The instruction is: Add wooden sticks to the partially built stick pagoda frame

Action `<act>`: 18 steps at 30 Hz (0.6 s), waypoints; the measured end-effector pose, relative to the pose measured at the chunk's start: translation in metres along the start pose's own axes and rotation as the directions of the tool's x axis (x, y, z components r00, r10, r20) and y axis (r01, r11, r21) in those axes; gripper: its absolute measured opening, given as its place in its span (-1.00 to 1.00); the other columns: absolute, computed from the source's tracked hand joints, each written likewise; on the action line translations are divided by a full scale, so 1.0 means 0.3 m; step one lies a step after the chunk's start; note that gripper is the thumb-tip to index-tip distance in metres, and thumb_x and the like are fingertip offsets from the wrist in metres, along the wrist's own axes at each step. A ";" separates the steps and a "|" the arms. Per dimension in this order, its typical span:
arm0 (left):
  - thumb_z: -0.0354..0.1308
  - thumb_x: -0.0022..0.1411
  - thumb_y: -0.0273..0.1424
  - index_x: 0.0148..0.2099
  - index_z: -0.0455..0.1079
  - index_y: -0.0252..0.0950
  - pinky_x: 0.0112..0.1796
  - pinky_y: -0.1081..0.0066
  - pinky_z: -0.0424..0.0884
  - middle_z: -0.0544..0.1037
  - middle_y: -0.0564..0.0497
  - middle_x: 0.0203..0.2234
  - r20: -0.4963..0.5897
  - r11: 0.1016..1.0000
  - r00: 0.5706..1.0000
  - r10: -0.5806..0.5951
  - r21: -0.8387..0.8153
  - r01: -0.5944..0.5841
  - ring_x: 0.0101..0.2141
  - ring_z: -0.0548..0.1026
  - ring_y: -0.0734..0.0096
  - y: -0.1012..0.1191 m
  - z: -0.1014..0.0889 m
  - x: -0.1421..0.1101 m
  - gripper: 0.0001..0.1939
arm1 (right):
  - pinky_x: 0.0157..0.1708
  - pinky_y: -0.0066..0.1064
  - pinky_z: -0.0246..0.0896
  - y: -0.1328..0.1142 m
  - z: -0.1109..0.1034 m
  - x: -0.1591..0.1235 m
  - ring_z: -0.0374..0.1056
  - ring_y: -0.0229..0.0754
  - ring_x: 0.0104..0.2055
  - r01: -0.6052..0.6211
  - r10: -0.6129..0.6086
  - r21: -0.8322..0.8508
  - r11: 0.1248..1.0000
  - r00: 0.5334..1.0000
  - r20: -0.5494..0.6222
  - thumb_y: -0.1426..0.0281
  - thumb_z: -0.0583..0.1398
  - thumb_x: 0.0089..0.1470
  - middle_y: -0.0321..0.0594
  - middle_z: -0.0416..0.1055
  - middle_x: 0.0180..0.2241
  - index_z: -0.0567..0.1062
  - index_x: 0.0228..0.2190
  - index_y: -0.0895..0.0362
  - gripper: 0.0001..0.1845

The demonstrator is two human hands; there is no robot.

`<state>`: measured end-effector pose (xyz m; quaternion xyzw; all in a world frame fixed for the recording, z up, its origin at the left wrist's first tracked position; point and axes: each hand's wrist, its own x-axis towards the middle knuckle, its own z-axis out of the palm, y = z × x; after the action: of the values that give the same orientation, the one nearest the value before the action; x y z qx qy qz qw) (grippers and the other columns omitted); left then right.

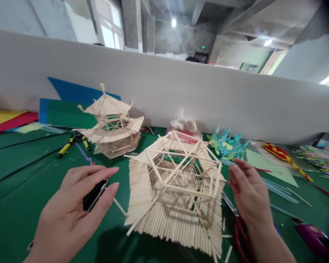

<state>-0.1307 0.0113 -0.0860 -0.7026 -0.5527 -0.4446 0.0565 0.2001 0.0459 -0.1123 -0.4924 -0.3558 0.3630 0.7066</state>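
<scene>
A pavilion model of thin wooden sticks (178, 233), with a slatted skirt and an open stick frame on top, sits in front of me on the green table. To its left, apart from it, my left hand (71, 208) hovers with thumb and fingers spread. A dark phone (94, 195) shows behind that hand, mostly covered by it. My right hand (249, 193) is raised just right of the model, its fingertips pressed together; whatever they may hold is too small to make out. Red-handled scissors (237, 219) lie below my right hand, partly hidden.
A finished-looking stick pavilion (109, 128) stands at the back left, near yellow-black pliers (64, 148). Blue-green paper leaves (227, 144), clear glue sticks (281, 190) and a purple glue gun (312, 233) lie to the right. A white partition (153, 87) closes off the back.
</scene>
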 end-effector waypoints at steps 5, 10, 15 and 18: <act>0.03 0.21 -0.50 -0.14 0.30 -0.27 -0.24 0.39 0.29 0.34 -0.03 -0.24 0.191 0.989 0.974 0.121 0.057 -0.134 -0.23 0.36 0.39 -0.031 -0.016 -0.108 -0.85 | -0.66 -0.57 -0.02 -0.023 -0.073 -0.024 0.06 -0.40 -0.60 0.102 -0.098 0.030 0.994 0.986 -0.132 0.31 0.32 -0.13 -0.34 0.35 -0.52 0.40 -0.50 0.13 -0.79; -0.12 0.25 -0.55 -0.21 0.39 -0.28 -0.29 0.27 0.21 0.47 -0.03 -0.37 0.474 0.921 0.838 0.268 0.129 -0.368 -0.32 0.37 0.30 -0.114 0.070 -0.200 -0.75 | -0.66 -0.56 -0.04 -0.028 -0.162 -0.071 0.04 -0.37 -0.57 0.118 -0.120 -0.023 0.993 0.964 -0.239 0.38 0.25 -0.09 -0.38 0.15 -0.64 0.32 -0.66 0.14 -0.76; 0.06 0.04 -0.67 -0.46 0.45 -0.34 -0.23 0.19 0.17 0.53 -0.15 -0.38 0.618 0.818 0.727 0.299 0.226 -0.529 -0.26 0.38 0.13 -0.204 0.169 -0.245 -0.80 | -0.67 -0.60 -0.05 -0.007 -0.256 -0.107 0.09 -0.37 -0.56 0.109 -0.102 0.007 0.994 0.954 -0.282 0.40 0.26 -0.12 -0.35 0.20 -0.60 0.40 -0.58 0.16 -0.86; 0.14 -0.02 -0.65 -0.51 0.46 -0.29 -0.19 0.20 0.17 0.53 -0.08 -0.49 0.613 0.787 0.708 0.351 0.217 -0.578 -0.31 0.40 0.17 -0.244 0.205 -0.257 -0.83 | -0.65 -0.64 -0.01 -0.003 -0.280 -0.121 0.12 -0.40 -0.55 0.089 -0.092 -0.022 0.996 0.951 -0.295 0.36 0.29 -0.12 -0.34 0.26 -0.57 0.44 -0.51 0.17 -0.84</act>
<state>-0.1563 0.0184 -0.2061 -0.8903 -0.4228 -0.0769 0.1504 0.2549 -0.0223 -0.1387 -0.5274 -0.2700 0.2509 0.7655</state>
